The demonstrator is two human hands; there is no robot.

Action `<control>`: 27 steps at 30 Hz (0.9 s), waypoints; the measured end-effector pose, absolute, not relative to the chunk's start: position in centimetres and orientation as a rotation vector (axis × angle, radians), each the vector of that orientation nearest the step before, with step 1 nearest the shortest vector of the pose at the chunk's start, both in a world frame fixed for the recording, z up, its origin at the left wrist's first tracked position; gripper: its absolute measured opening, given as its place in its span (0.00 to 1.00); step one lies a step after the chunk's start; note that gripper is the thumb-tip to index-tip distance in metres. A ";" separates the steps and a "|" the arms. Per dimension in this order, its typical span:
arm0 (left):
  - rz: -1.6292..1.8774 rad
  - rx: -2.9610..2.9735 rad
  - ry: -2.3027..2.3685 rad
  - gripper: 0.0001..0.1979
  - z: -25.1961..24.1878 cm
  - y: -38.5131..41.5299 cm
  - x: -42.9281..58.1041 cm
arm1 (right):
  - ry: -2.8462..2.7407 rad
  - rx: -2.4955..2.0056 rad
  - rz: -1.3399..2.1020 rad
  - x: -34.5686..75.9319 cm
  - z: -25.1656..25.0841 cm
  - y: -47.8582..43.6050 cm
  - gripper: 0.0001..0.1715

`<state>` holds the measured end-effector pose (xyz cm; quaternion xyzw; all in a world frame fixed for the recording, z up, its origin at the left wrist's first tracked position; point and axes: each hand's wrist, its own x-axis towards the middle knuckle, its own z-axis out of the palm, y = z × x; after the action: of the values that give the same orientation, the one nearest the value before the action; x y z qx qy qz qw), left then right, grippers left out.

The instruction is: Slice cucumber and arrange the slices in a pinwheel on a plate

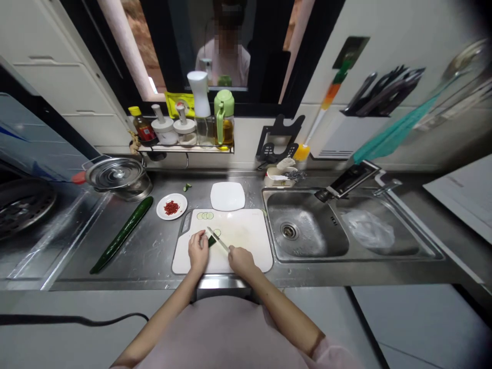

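Observation:
My right hand [243,262] is closed round the handle of a knife [220,240], whose blade points up and left over the white cutting board [249,236]. My left hand [198,252] holds a short piece of cucumber [211,240] on the board, its fingers curled beside the blade. One pale cucumber slice [217,232] lies at the far side of the blade. A few overlapping slices [205,216] rest near the board's back left. The left palm hides part of the cucumber piece.
A whole cucumber [122,236] lies left of the board, near a plate [160,211] of chopped red pieces. Behind the board is a white square dish [227,196]. A lidded pot [130,182] stands back left, a steel sink [307,251] right, a bottle rack [184,149] behind.

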<state>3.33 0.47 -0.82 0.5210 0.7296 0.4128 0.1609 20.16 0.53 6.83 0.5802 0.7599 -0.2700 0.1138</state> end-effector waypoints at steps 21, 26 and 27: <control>0.371 1.712 2.156 0.10 2.1 4.9 5.5 | 2.121 2.019 -0.790 25.2 5.5 0.5 0.14; 0.374 1.748 2.104 0.11 2.0 5.4 5.6 | 2.144 2.038 -0.859 25.1 5.5 0.7 0.13; 0.356 1.753 2.101 0.11 2.0 5.5 5.6 | 2.145 2.045 -0.872 25.2 5.5 0.7 0.14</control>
<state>5.58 5.54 1.99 0.6236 0.7476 0.1268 0.1900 25.17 0.73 5.50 0.6618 0.6940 -0.2823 0.0262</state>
